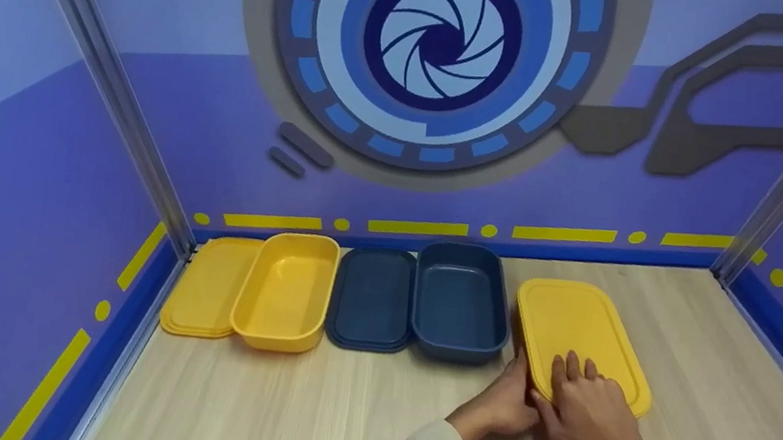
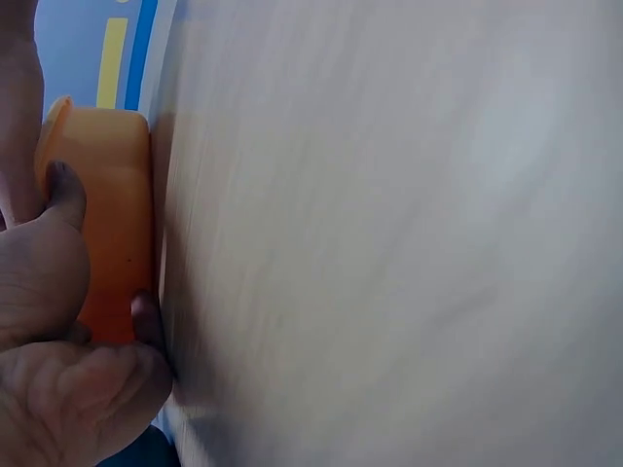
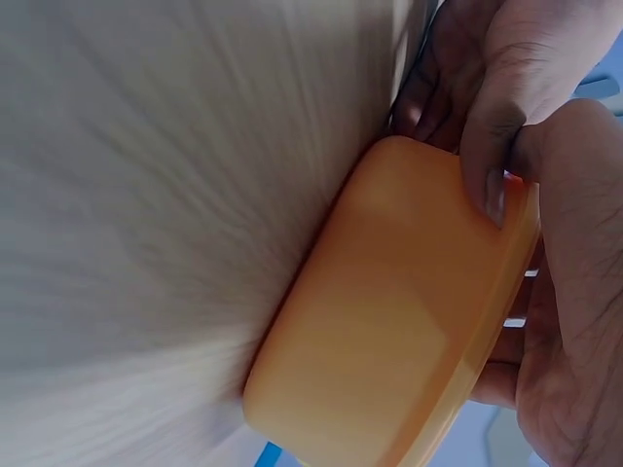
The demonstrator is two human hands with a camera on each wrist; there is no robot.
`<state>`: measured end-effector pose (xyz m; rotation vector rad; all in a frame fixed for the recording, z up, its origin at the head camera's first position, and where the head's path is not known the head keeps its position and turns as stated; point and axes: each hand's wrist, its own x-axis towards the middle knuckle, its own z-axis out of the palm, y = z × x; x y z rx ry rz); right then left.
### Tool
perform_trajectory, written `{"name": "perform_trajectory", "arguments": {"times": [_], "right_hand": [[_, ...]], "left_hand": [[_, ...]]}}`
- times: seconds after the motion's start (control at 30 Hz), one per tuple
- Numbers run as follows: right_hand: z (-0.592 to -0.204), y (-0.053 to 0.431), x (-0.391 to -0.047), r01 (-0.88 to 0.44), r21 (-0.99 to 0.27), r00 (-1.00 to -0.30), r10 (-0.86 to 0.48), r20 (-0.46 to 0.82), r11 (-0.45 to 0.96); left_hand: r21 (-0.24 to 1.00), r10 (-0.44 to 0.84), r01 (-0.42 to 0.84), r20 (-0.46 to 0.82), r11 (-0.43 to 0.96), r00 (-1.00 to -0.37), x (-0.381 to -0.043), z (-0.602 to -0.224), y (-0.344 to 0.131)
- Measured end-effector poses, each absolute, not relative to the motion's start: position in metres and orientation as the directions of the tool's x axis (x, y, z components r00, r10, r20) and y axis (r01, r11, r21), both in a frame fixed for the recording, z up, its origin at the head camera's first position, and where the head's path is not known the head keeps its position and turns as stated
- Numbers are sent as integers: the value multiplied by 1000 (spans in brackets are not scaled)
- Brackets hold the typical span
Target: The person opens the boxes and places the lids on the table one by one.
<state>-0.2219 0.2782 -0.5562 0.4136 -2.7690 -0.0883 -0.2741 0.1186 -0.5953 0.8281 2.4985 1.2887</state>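
Observation:
A yellow lunch box (image 3: 360, 302) stands on the table at the right, with a yellow lid (image 1: 568, 311) over its top. My left hand (image 1: 505, 405) holds the box's near left corner, its thumb against the near wall and its fingers round the left side. On top of the lid's near end, my right hand (image 1: 596, 417) presses with fingers stretched forward. The right thumb (image 3: 535, 151) lies at the lid's near edge, close beside the left thumb. Much of the lid is hidden in both wrist views.
Left of the box stand an uncovered dark blue box (image 1: 457, 352), dark blue lids (image 1: 373, 301) in a stack, an uncovered yellow box (image 1: 278, 343) and stacked yellow lids (image 1: 206, 294). A printed blue wall (image 1: 425, 194) closes off the back, with side panels left and right.

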Motion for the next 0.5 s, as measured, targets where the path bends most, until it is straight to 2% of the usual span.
{"name": "perform_trajectory", "arguments": {"times": [0.23, 0.5], "right_hand": [[-555, 280, -221, -271, 107, -908, -291, 302, 957], [-556, 281, -223, -301, 148, -880, -334, 338, 942]], "left_hand": [[810, 563, 340, 14, 479, -826, -272, -593, 119], [813, 571, 319, -20, 487, -821, -273, -589, 118]]}}
